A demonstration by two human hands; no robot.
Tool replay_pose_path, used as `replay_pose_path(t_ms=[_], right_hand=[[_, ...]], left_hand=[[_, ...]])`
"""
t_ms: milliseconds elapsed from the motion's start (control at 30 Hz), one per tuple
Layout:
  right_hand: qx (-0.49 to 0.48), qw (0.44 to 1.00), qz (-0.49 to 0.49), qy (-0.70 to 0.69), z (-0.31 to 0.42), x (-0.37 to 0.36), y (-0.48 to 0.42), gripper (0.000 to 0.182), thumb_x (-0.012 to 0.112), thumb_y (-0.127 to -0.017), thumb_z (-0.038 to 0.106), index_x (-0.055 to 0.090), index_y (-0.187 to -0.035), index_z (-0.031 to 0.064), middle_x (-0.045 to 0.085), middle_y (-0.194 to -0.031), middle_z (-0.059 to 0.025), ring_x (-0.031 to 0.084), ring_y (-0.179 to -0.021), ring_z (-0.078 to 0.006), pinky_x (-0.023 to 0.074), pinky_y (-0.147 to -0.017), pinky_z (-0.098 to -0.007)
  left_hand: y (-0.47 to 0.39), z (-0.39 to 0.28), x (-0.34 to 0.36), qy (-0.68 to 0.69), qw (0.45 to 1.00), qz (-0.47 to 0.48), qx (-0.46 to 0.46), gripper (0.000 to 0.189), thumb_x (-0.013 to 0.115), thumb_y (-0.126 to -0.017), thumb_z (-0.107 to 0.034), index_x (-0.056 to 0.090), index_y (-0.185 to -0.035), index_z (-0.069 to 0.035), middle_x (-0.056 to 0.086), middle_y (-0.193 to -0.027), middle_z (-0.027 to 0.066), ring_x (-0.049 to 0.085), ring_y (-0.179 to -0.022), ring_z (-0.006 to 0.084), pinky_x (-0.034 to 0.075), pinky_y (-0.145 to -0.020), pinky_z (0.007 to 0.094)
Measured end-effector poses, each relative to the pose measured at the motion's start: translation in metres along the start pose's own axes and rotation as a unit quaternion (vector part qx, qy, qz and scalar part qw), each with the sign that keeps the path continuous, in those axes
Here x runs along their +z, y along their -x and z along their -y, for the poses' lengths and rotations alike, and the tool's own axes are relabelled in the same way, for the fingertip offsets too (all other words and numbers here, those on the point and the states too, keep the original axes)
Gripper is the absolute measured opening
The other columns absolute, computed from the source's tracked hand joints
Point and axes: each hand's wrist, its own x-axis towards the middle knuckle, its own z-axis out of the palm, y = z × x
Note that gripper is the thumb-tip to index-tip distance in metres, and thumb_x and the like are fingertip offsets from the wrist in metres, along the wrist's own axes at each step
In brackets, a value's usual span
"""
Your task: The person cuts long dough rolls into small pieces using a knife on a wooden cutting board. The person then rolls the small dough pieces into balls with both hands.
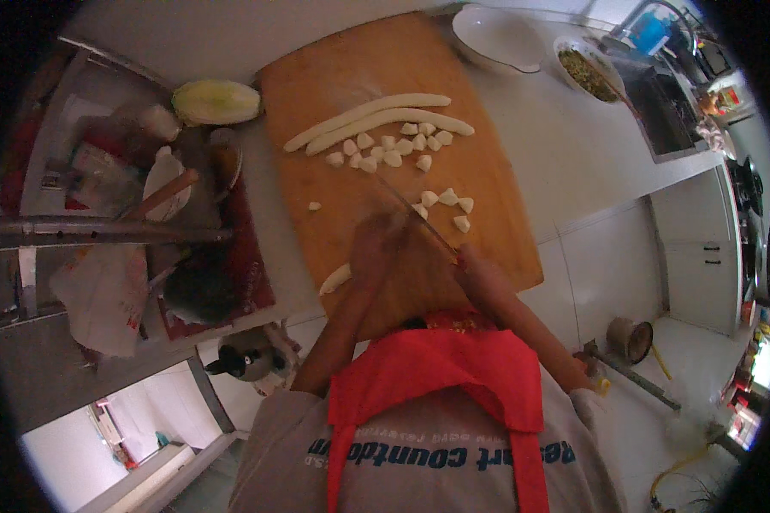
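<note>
My right hand (478, 272) grips a knife (417, 215), its blade slanting up and left over the wooden board (500, 237). Beside the blade is my left hand (375, 247), blurred, its fingers bent around a dough rope. One end of that dough rope (335, 280) sticks out to the left of the hand; the rest is hidden. Several cut dough pieces (393, 158) lie in a cluster beyond the knife tip, and several more (448, 197) are right of the blade. Two long dough ropes (385, 117) rest side by side farther back. A small dough bit (314, 206) sits at left.
Left of the board are a napa cabbage (216, 102) and a cluttered shelf with a metal rail (109, 232). A white basin (497, 38) and a bowl of chopped filling (587, 74) with chopsticks stand at the back right, near a sink (664, 106).
</note>
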Motion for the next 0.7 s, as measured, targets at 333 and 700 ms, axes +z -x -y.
replay_pose_path(t_ms=[333,700], right_hand=[[-0.045,0.99,0.066,0.114,0.005,-0.014,0.017,0.026,0.038,-0.087,0.031,0.037,-0.099,0.0088,0.058,-0.084,-0.0209,0.057,-0.074,-0.0394,0.0448,-0.061,-0.0492],[-0.03,0.992,0.083,0.093,0.01,0.003,-0.008,0.023,0.036,-0.087,0.026,0.037,-0.102,0.0081,0.057,-0.085,-0.0229,0.056,-0.078,-0.04,0.043,-0.065,-0.0478]], left_hand=[[0.007,-0.002,-0.007,-0.082,0.993,-0.056,-0.056,0.017,0.053,-0.077,-0.011,0.055,-0.09,-0.001,0.056,-0.089,0.0155,0.051,-0.087,0.0323,0.04,-0.079,0.0401],[0.015,0.005,-0.007,-0.142,0.985,-0.065,0.071,0.027,0.055,-0.073,-0.009,0.054,-0.099,-0.001,0.054,-0.097,0.016,0.051,-0.092,0.0328,0.042,-0.079,0.0395]])
